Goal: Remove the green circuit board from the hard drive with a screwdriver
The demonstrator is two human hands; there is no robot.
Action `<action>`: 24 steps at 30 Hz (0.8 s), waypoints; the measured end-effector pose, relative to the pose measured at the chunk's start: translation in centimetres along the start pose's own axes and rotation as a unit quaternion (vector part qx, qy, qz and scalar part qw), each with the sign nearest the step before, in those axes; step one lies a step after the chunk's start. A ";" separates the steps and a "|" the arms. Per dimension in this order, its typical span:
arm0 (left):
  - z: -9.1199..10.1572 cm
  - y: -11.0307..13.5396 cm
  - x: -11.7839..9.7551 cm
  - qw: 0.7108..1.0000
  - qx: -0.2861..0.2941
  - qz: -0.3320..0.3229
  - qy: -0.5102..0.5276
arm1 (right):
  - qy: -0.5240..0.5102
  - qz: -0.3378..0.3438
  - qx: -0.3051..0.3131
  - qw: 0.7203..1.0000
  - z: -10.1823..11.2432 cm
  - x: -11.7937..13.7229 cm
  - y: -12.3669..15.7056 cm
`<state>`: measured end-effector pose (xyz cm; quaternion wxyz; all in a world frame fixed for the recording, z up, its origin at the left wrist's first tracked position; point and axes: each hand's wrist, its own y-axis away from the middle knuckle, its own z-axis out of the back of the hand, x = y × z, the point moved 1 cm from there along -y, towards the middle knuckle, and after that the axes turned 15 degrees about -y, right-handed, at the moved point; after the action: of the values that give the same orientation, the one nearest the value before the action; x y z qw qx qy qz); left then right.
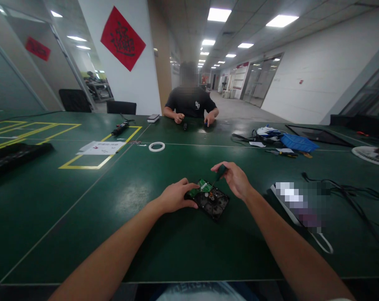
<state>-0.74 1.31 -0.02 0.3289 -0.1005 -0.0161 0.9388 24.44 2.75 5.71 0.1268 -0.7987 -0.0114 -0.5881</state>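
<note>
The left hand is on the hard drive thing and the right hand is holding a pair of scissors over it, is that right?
Not quite: the head view shows the right hand holding a screwdriver, not scissors, over the hard drive. The left hand is indeed on the drive.

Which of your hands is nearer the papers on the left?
Left. The left hand, holding the hard drive, is right of the papers; the right hand, holding a screwdriver, farther right.
</note>
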 end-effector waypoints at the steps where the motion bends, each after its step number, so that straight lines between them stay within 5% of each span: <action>1: 0.1 0.0 0.1 1.000 0.002 -0.002 0.005 | -0.004 -0.009 0.002 1.000 0.1 0.1 0.0; 7: 0.5 -0.3 0.9 0.997 0.015 -0.034 0.063 | -0.097 -0.056 0.035 0.993 0.1 0.2 0.2; 17: -1.1 -0.9 1.3 0.992 -0.058 -0.041 0.102 | -0.182 -0.091 0.077 0.976 0.8 0.2 0.2; 24: -1.0 -0.9 1.5 0.992 -0.061 -0.045 0.103 | -0.060 -0.046 0.073 0.994 1.6 1.4 0.1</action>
<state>-1.08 2.90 -1.20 0.3644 -0.2159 -0.0437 0.9048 26.35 2.79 6.60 0.1565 -0.8201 -0.0982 -0.5417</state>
